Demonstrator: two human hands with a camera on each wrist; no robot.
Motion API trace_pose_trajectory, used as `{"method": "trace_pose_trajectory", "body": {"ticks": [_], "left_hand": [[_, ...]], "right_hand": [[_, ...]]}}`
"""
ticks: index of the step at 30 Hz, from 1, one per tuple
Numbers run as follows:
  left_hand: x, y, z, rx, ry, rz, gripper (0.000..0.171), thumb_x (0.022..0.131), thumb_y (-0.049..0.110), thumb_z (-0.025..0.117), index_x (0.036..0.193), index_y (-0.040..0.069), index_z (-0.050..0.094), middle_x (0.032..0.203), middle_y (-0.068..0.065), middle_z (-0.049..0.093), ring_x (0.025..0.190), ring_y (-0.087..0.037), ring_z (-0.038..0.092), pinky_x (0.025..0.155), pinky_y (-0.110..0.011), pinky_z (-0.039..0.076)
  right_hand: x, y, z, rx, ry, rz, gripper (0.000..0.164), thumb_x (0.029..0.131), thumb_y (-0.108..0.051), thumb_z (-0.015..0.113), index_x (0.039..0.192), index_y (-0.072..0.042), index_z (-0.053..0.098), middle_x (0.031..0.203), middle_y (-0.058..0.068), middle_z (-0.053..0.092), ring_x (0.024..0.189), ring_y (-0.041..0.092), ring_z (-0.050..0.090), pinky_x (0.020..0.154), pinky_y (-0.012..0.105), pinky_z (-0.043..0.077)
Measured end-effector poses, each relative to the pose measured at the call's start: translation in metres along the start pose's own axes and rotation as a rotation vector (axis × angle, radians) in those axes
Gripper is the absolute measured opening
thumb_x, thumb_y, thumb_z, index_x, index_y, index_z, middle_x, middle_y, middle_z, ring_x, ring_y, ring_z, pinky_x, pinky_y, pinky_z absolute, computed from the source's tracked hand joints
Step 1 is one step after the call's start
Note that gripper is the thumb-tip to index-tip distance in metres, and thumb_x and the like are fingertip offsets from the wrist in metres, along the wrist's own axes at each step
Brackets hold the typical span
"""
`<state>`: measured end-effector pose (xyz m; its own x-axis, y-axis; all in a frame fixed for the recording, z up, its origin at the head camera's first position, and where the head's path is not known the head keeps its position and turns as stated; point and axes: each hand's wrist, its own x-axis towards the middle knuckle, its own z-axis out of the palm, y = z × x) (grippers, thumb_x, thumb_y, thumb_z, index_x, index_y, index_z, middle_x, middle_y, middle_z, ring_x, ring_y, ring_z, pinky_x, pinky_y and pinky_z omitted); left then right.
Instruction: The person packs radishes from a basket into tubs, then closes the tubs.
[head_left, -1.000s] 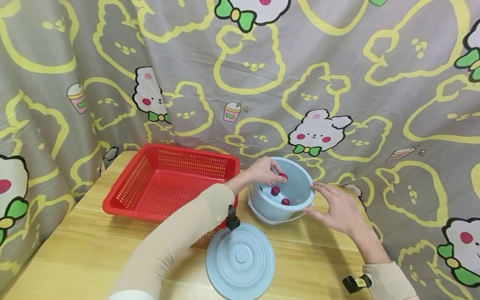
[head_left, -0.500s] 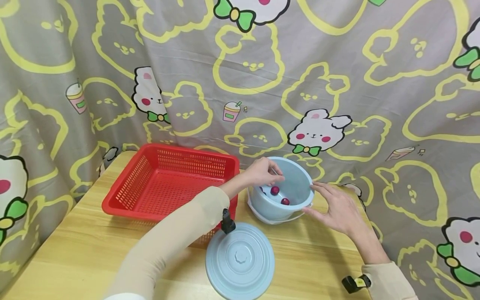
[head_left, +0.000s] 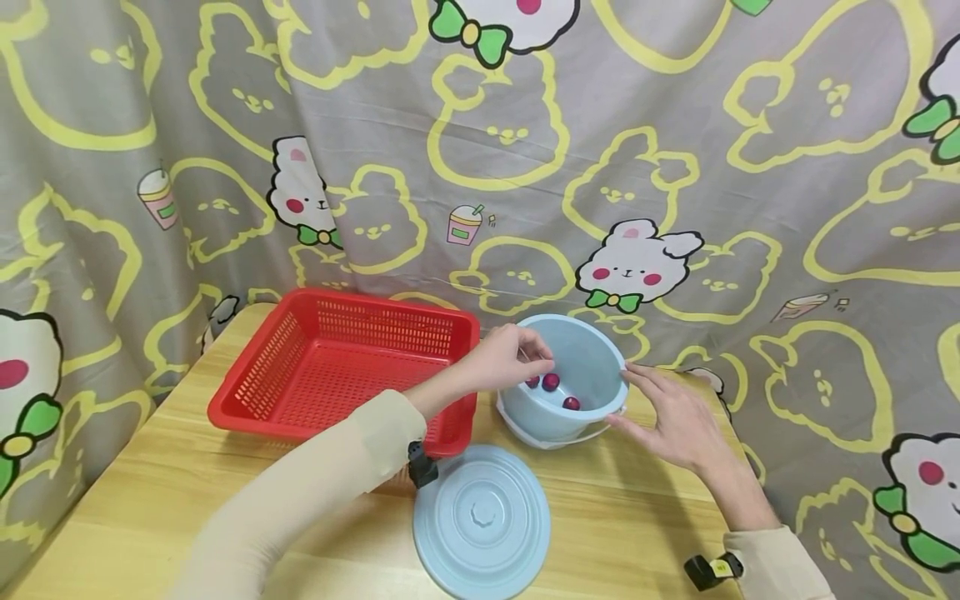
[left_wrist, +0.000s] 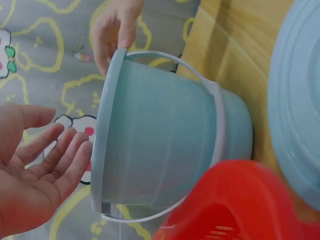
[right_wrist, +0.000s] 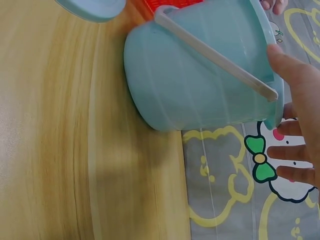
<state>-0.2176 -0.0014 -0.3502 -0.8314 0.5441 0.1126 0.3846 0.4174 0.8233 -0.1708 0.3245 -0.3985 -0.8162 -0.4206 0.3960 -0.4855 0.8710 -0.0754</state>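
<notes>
My left hand [head_left: 510, 358] hovers over the left rim of a light blue bucket [head_left: 551, 421]. In the left wrist view this hand [left_wrist: 40, 170] is palm up, its fingers loosely bent and nothing between them. Inside the bucket lie small round dark red fruits, one dark red fruit [head_left: 551, 382] near the middle and another fruit [head_left: 572, 403] nearer the front wall; the left hand may hide more. My right hand [head_left: 678, 421] touches the bucket's right rim with thumb and index finger, while its other fingers [right_wrist: 290, 152] extend straight past the rim.
A red slotted basket [head_left: 300, 429] stands left of the bucket, under my left forearm. The bucket's round blue lid [head_left: 483, 525] lies on the wooden table [head_left: 615, 533] in front. A patterned curtain [head_left: 517, 200] hangs close behind.
One second ago my left hand held a dark red fruit over the bucket; its fingers have let it go. The hand has drawn back left. My right hand stays at the rim.
</notes>
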Motion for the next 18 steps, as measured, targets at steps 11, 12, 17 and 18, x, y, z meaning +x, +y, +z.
{"method": "trace_pose_trajectory", "body": {"ticks": [11,12,17,18], "left_hand": [[-0.030,0.004,-0.002,0.085,0.003,0.074,0.012,0.098,0.020,0.075,0.108,0.013,0.078,0.102,0.001,0.079,0.090,-0.010,0.068,0.082,-0.018,0.058],[-0.032,0.005,-0.002,0.091,0.003,0.084,0.013,0.098,0.020,0.076,0.108,0.013,0.078,0.101,0.001,0.079,0.089,-0.010,0.068,0.081,-0.018,0.058],[-0.052,0.005,-0.003,0.094,-0.018,0.136,0.013,0.099,0.019,0.075,0.109,0.012,0.077,0.102,0.001,0.078,0.086,-0.008,0.067,0.080,-0.018,0.059],[-0.056,0.005,-0.002,0.093,-0.024,0.144,0.014,0.099,0.019,0.075,0.110,0.011,0.077,0.102,0.001,0.078,0.086,-0.007,0.067,0.080,-0.018,0.059]], "right_hand": [[-0.001,0.000,0.000,0.001,0.009,-0.002,0.073,0.083,-0.051,0.085,0.140,-0.010,0.066,0.146,0.015,0.066,0.124,0.040,0.068,0.081,0.059,0.062],[-0.001,0.000,0.000,0.001,0.012,-0.003,0.072,0.083,-0.050,0.085,0.140,-0.010,0.066,0.145,0.015,0.066,0.124,0.040,0.068,0.080,0.059,0.062],[-0.003,-0.003,0.000,0.008,0.058,-0.043,0.068,0.082,-0.046,0.087,0.135,-0.008,0.070,0.143,0.014,0.068,0.123,0.041,0.068,0.085,0.060,0.061],[-0.004,-0.004,0.000,0.009,0.076,-0.062,0.066,0.082,-0.044,0.088,0.134,-0.007,0.070,0.142,0.014,0.068,0.123,0.041,0.069,0.087,0.060,0.061]]}}
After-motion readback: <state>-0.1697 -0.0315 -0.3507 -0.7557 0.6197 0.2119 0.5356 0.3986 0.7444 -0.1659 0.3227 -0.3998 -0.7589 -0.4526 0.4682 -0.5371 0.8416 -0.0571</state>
